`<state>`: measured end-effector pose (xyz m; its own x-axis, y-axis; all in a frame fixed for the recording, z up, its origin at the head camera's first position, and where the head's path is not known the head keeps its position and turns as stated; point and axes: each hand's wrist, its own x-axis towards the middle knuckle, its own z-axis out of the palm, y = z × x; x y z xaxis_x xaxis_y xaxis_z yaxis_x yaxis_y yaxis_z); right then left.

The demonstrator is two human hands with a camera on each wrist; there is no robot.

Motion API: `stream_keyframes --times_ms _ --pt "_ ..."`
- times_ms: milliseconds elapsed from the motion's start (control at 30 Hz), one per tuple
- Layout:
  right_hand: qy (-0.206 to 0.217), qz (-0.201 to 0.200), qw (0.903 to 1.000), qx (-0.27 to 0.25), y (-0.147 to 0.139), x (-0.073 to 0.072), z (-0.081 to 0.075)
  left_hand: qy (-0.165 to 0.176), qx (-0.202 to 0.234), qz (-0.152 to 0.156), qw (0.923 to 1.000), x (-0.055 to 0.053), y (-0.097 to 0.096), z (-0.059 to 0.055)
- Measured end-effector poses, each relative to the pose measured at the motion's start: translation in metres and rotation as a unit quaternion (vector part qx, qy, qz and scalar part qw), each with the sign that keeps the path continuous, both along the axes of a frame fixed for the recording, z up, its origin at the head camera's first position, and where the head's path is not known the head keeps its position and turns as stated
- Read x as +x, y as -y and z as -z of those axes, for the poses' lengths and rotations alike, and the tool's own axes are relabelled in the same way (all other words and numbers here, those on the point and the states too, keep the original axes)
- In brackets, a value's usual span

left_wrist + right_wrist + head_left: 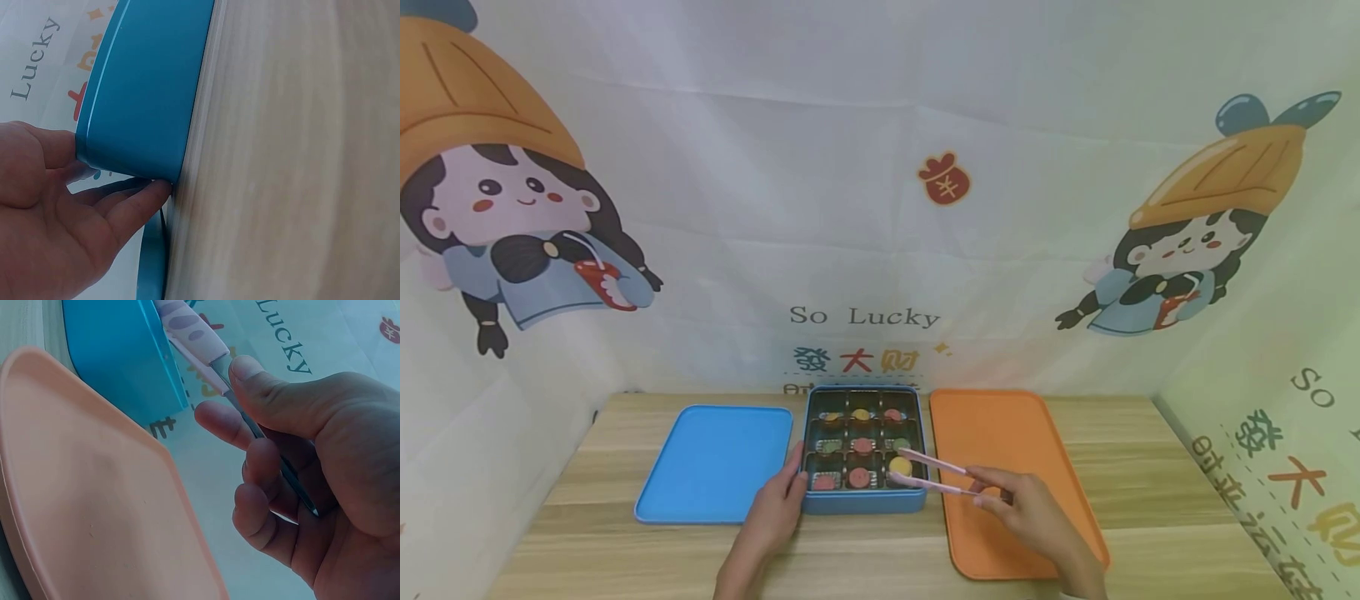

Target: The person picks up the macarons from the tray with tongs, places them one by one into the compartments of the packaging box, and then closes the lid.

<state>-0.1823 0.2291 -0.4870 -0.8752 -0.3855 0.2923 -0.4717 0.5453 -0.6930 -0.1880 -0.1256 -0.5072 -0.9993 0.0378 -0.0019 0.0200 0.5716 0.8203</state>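
A blue box [865, 502] stands on the table, its dark insert divided into compartments holding small round pink, yellow and green cookie-like pieces. My left hand [777, 506] rests against the box's left side near the front corner; the left wrist view has the thumb up at the rim and the fingers lower on the side. My right hand [1026, 507] holds a pair of tongs [942, 486] with pale pink arms, reaching in over the box's right wall. The tong tips lie on either side of a yellow round piece [900, 467] at the front right compartment.
To the left of the box lies a flat blue lid or tray [715, 467] with a low rim. An orange tray [1007, 467] lies close on the right, under my right hand. A printed cloth [850, 208] hangs behind the wooden table [1172, 508].
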Motion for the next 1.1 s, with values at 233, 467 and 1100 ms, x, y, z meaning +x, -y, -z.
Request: stream_keyframes --times_ms 233,467,1100 --pt "0.005 0.000 1.0000 0.004 0.0020 -0.0011 0.0014 0.002 0.001 -0.003 1.0000 -0.0001 -0.0007 -0.0013" --pt "0.019 0.004 0.9997 0.013 0.0030 -0.0004 -0.0013 0.001 0.007 -0.004 1.0000 -0.0004 -0.0010 -0.0012" --pt "0.044 0.003 0.9990 0.007 0.0021 -0.0011 -0.0005 0.007 0.010 -0.004 0.9999 -0.0008 -0.0006 -0.0012"
